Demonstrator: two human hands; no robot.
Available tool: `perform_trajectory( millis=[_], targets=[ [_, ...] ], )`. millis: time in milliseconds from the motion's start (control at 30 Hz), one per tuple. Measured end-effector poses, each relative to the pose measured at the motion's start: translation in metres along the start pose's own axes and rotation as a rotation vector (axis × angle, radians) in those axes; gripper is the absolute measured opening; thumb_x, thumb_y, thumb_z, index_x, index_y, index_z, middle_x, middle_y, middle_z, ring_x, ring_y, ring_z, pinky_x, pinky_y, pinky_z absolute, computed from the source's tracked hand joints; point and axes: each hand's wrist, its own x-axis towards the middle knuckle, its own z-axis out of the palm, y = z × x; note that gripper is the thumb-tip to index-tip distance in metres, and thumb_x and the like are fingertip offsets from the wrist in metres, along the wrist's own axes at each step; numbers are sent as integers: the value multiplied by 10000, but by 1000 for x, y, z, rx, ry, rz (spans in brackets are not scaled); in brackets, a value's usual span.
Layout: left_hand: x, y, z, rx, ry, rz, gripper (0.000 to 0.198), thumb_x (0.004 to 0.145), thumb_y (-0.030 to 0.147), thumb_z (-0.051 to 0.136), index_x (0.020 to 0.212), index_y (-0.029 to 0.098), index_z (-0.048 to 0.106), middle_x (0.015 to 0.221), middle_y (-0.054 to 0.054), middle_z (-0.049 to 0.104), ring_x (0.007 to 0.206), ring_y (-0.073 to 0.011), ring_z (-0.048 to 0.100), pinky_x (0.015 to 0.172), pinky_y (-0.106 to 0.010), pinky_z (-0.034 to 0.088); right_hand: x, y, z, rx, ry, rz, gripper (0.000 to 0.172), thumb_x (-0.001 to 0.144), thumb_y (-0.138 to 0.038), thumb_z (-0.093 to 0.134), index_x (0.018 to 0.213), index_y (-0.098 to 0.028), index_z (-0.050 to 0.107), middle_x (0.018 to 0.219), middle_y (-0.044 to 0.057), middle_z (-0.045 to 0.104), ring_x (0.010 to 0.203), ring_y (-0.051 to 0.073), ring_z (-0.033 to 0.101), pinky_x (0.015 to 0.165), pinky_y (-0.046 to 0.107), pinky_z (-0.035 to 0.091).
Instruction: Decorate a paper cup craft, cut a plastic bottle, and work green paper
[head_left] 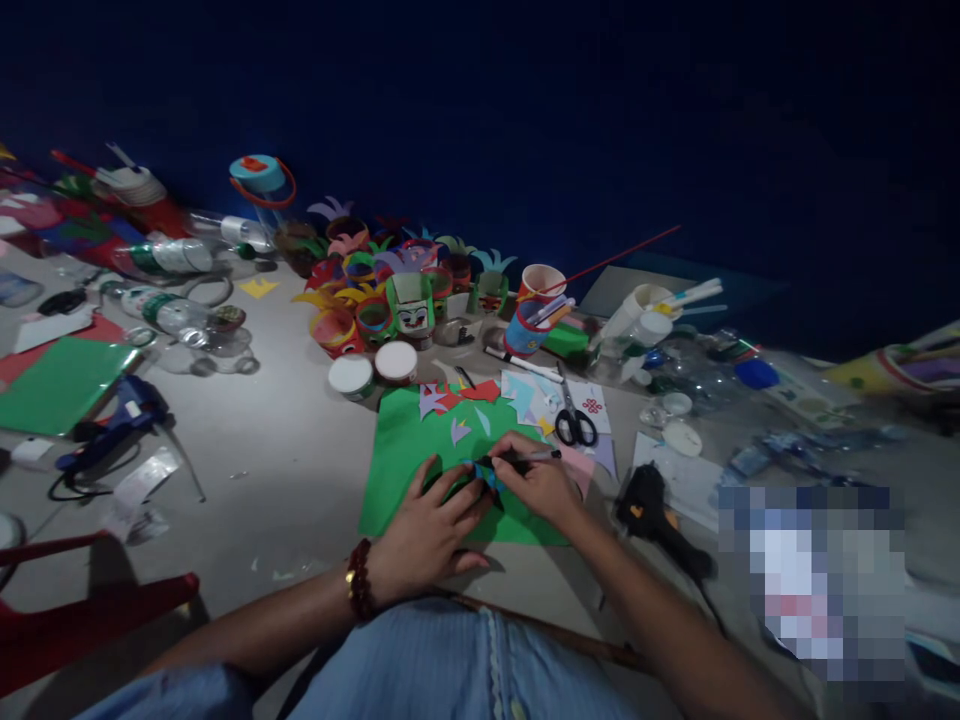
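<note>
My right hand [538, 488] grips a black pen [544, 456] between thumb and fingers, its tip end pointing left over a small blue paper piece [490, 476]. My left hand [426, 530] lies flat with fingers spread, its fingertips touching the blue piece and partly hiding it. Under both hands lies a green sheet [397, 430]. Beyond the fingers, a purple paper cutout [459, 431] and a red paper scrap [484, 391] rest on the sheet. Black-handled scissors [576, 425] lie beyond my right hand.
Decorated paper cups [411, 305] crowd the back, with two white-lidded tubs [351, 378] before them. A black glue gun [651, 505] lies to the right; a blue glue gun [124, 420] sits left. Plastic bottles [169, 310] and a red chair [97, 610] are at left.
</note>
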Motion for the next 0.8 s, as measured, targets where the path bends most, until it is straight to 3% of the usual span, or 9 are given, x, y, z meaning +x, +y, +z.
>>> perform_trajectory(
  millis=[267, 800],
  targets=[
    [1, 1, -1, 17, 3, -4, 659, 869, 684, 545, 1362, 247, 534, 1391, -71, 566, 1396, -315, 382, 1190, -587, 153, -9, 1, 1, -135, 5, -56, 90, 840, -212, 551, 782, -248, 610, 719, 5, 666, 707, 199, 619, 664, 305, 443],
    [1, 2, -2, 19, 0, -6, 616, 881, 669, 543, 1327, 244, 566, 1400, -87, 562, 1388, -321, 387, 1188, -601, 155, -29, -6, 1, -255, 20, -120, 114, 883, -206, 535, 809, -251, 609, 756, 18, 680, 733, 202, 626, 689, 308, 455]
  ],
)
